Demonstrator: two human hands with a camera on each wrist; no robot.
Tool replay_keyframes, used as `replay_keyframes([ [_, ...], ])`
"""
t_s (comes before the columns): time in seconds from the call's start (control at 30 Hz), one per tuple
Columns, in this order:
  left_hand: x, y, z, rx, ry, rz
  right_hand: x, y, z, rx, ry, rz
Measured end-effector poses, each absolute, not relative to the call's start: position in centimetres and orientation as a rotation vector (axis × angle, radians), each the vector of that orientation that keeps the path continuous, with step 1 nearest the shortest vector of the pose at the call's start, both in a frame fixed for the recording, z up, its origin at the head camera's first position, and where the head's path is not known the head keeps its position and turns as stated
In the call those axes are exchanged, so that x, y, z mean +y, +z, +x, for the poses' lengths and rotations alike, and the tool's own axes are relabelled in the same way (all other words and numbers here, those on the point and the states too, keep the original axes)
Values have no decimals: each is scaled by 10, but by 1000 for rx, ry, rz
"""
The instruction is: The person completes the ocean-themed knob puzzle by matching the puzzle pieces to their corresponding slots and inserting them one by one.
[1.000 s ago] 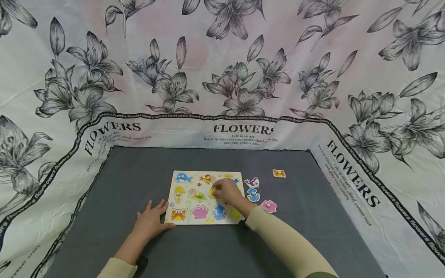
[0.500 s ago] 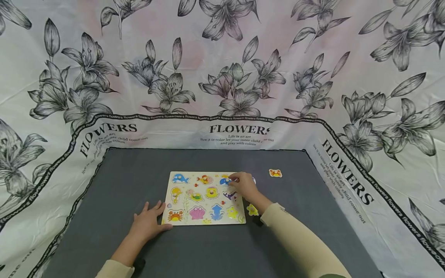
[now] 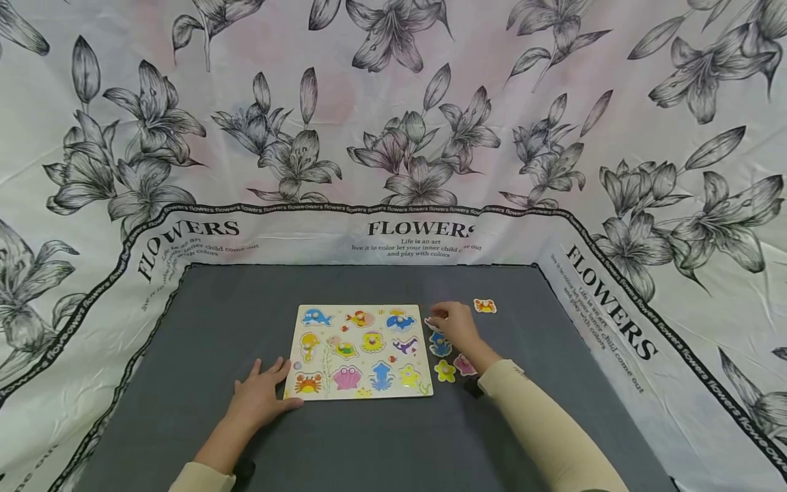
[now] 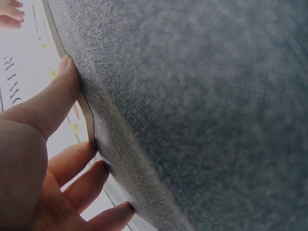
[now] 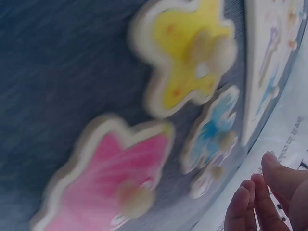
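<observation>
A pale puzzle board (image 3: pixel 359 369) with colourful sea animals lies on the dark tabletop. My left hand (image 3: pixel 258 394) rests at its near left corner, fingers along the left side and thumb (image 4: pixel 65 79) against the near edge. Several knobbed pieces sit in the board, among them a blue whale (image 3: pixel 399 320) at upper right. Off its right edge, my right hand (image 3: pixel 456 326) hovers by a loose purple-and-white piece (image 3: pixel 430 322), mostly covered in the head view. In the right wrist view that piece's knob (image 5: pixel 217 173) stands apart from the fingertips, with nothing between finger and thumb.
Loose knobbed pieces lie right of the board: a blue octopus-like one (image 3: pixel 440 344), a pink one (image 3: pixel 464 365), a yellow star (image 3: pixel 445 371) and, farther back, an orange crab (image 3: pixel 485 305). A flower-printed cloth (image 3: pixel 418 236) borders the table.
My right hand has moved from a yellow piece in the board's middle, past the blue whale, to the loose pieces on the right. My left hand stays at the board's corner.
</observation>
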State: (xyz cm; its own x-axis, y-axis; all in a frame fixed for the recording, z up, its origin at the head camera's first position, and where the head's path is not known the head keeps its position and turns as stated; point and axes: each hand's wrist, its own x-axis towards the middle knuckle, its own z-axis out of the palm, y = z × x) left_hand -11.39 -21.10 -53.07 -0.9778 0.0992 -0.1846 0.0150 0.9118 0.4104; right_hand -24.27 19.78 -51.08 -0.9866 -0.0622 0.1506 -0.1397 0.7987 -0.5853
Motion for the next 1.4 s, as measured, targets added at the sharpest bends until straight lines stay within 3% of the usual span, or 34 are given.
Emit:
replay_keyframes([
  [0.53,-209,-532,-113,2864,613,96,223,-530,-245,-2933,863,89],
  [1.4,-212,-531,-115,2858,602,99,205,-517,-230,-2942,901,111],
])
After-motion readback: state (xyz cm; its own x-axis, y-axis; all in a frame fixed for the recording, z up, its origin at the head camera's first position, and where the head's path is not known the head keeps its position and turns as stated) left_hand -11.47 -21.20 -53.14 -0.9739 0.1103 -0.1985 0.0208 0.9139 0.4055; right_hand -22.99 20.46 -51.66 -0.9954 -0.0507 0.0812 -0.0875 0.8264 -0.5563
